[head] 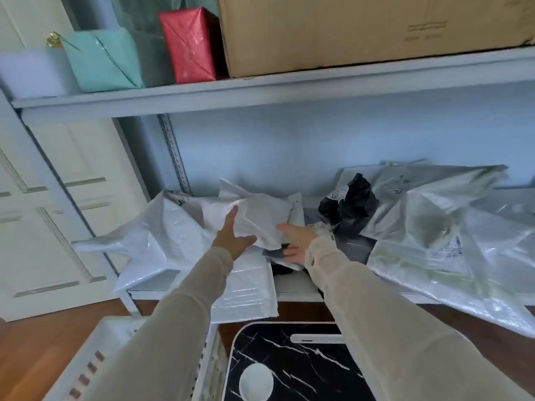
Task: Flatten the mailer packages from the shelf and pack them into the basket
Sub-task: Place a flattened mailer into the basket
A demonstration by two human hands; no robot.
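White poly mailer [256,219], crumpled and creased, matte and thin, sits mid-frame on the lower shelf [298,289] between both hands. Left hand [231,235]: fingers straight, flat against the mailer's left side, thumb out under its lower edge, no closed grip. Right hand [295,241]: fingers spread and relaxed, touching the mailer's right edge and a dark flat mailer [354,250] below it. Both sleeves are beige knit.

The mailer's shape is irregular, not yet flat. Its long axis runs diagonally from upper left to lower right, with the peaked end pointing up-left.

- Below it: a white bubble mailer [246,290], ribbed and glossy, hangs over the shelf's front edge.
- Left of it: a large white plastic bag [162,233], glossy and slumped.
- Right of centre: a black crumpled bag [350,209]. Beyond it, shiny wrinkled grey-silver mailers [434,227] fill the right of the frame.
- Lower left: a white slotted plastic basket [86,357], partly hidden by the left sleeve.
- Bottom centre: a black marble-pattern top [289,369].
- Upper shelf: a cardboard box [347,30], a red wrapped parcel [188,44] and a teal wrapped parcel [104,62].
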